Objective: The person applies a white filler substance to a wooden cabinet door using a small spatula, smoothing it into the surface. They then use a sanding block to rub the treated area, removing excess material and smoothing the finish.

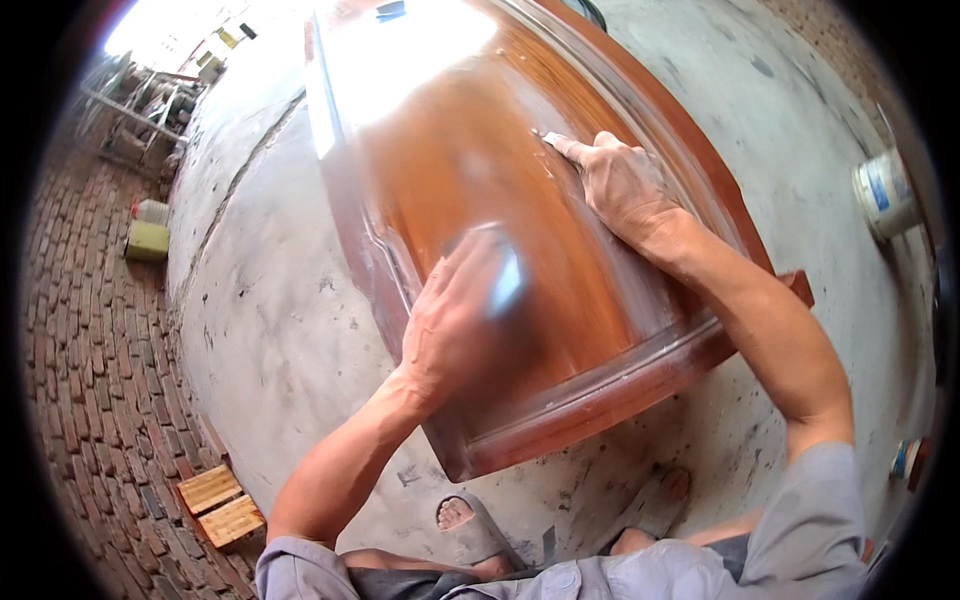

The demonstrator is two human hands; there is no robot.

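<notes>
A large, glossy reddish-brown wooden panel with raised, moulded edges stretches away in front of me. Over its near left part is my left hand, smeared by motion. A dark blur with a pale blue shine lies beside its fingers; whether that is a held thing or a reflection is unclear. Farther off, toward the right moulding, my right hand rests on the wood. Its forefinger reaches forward and the other fingers are curled under. Something small and pale shows at the fingertip, too small to name. Whitish haze covers parts of the surface.
Stained concrete floor surrounds the panel, with brick paving on the left. A small slatted wooden stool stands at lower left, a yellowish container farther up. At right is a white bucket. My sandalled feet are near the panel's close edge.
</notes>
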